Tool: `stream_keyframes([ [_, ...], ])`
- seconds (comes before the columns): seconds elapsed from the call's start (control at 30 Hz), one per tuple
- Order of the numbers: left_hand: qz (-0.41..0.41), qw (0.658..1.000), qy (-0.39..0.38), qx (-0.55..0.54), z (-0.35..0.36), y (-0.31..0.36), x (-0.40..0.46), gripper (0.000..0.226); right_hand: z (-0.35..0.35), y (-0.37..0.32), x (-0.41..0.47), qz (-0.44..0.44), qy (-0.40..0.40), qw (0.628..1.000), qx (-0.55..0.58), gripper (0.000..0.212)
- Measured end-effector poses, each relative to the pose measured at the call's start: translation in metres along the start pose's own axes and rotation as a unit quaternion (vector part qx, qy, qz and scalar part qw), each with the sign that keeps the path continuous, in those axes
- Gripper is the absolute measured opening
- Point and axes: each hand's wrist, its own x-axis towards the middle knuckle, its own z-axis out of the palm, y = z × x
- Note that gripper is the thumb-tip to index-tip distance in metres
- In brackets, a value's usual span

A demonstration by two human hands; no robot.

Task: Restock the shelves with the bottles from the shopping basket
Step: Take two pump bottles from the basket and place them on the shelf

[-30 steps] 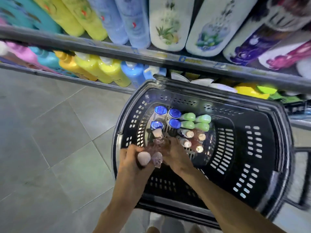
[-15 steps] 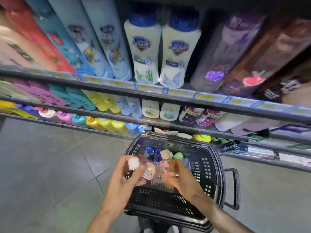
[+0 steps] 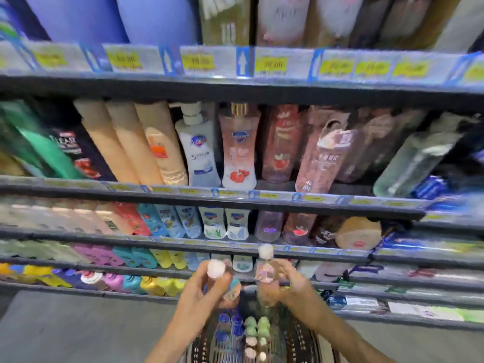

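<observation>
Each hand held one small clear bottle with a pale pink cap, lifted above the basket (image 3: 293, 344) and in front of the lower shelves. The left hand (image 3: 207, 292) had its fingers and thumb curled round the left bottle (image 3: 222, 281), whose cap tilted toward the camera. The right hand (image 3: 285, 284) gripped the right bottle (image 3: 265, 268) by its lower body, upright, its cap just reaching the edge of a shelf rail. The two bottles were near each other but apart.

Below them the black basket still carried the other small bottles in rows: blue caps (image 3: 230, 326) on the left, green caps (image 3: 258, 327) beside them, pale caps (image 3: 251, 345) nearest the person.

Ahead stood a dark metal shelf unit (image 3: 235, 87) with several tiers, each rail lined with yellow price tags (image 3: 272, 64) and blue markers. The middle tier held tall body-wash bottles (image 3: 238, 150), white, peach, pink and green; the tiers under it held smaller, brightly coloured ones. Grey floor tiles (image 3: 78, 328) showed at lower left. Much of the picture was blurred by motion.

Against the frame half a second before, the view had swung upward, so that higher tiers filled it and the basket sank to the bottom edge; both hands had risen with their bottles, and the right bottle stood higher against the shelving
</observation>
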Motion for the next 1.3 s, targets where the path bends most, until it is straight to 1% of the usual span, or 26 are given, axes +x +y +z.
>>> stream_keyframes([
  [0.07,0.025,0.999,-0.022,0.039,0.0,0.029,-0.003,0.03,-0.013,-0.03,-0.008,-0.025,0.016,1.0,-0.009,0.043],
  [0.13,0.05,0.995,-0.041,0.081,-0.001,0.058,-0.005,0.048,-0.027,-0.063,-0.019,-0.047,0.027,0.998,-0.019,0.046],
  [0.17,0.061,0.993,-0.045,0.092,-0.002,0.071,-0.007,0.053,-0.034,-0.08,-0.027,-0.06,0.038,0.997,-0.028,0.047],
  [0.23,0.088,0.988,-0.045,0.121,-0.001,0.098,-0.009,0.055,-0.05,-0.114,-0.042,-0.093,0.05,0.993,-0.043,0.048],
  [0.43,0.182,0.963,-0.037,0.197,0.007,0.175,-0.016,0.053,-0.094,-0.194,-0.073,-0.164,0.077,0.981,-0.064,0.052],
  [0.5,0.217,0.955,-0.034,0.201,0.014,0.198,-0.019,0.053,-0.11,-0.219,-0.085,-0.188,0.09,0.975,-0.077,0.052],
  [0.67,0.293,0.936,-0.028,0.193,0.036,0.25,-0.021,0.044,-0.151,-0.268,-0.108,-0.247,0.141,0.954,-0.092,0.051],
  [0.87,0.376,0.904,-0.034,0.199,0.075,0.314,-0.017,0.044,-0.2,-0.308,-0.125,-0.279,0.185,0.937,-0.1,0.052],
  [1.0,0.416,0.881,-0.033,0.225,0.107,0.353,-0.012,0.037,-0.232,-0.331,-0.126,-0.291,0.214,0.926,-0.109,0.053],
  [1.1,0.442,0.864,-0.018,0.241,0.135,0.379,-0.006,0.034,-0.253,-0.341,-0.123,-0.302,0.241,0.917,-0.096,0.05],
  [1.2,0.466,0.846,-0.003,0.26,0.16,0.397,0.008,0.029,-0.269,-0.346,-0.119,-0.307,0.263,0.909,-0.097,0.053],
  [1.3,0.466,0.843,0.006,0.27,0.18,0.409,0.026,0.03,-0.28,-0.349,-0.117,-0.307,0.275,0.907,-0.09,0.052],
])
